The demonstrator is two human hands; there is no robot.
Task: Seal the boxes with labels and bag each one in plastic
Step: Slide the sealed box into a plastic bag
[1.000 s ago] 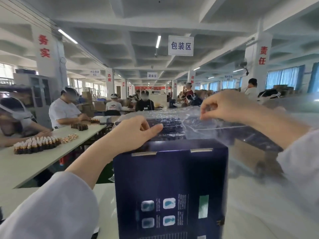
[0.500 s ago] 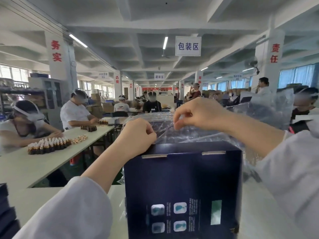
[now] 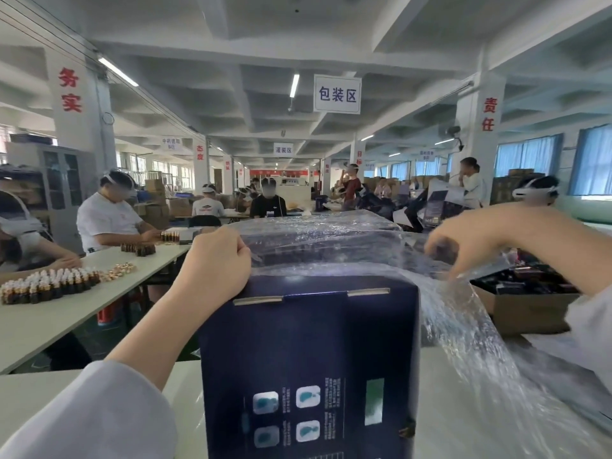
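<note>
the navy box [image 3: 308,352] is smooth matt card, the clear plastic bag [image 3: 463,326] crinkled and glossy, the carton [image 3: 530,314] at 3 o'clock plain brown cardboard.

bright tube lighting, wide-angle warp, soft blur

Left hand [image 3: 215,263], right hand [image 3: 463,246] tight on plastic bag [image 3: 331,241] over navy box [image 3: 308,346]

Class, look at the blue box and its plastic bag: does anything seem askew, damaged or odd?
Nothing damaged or spilled. The plastic bag sits lopsided on the blue box: it trails down the right side while the near face is bare.
</note>
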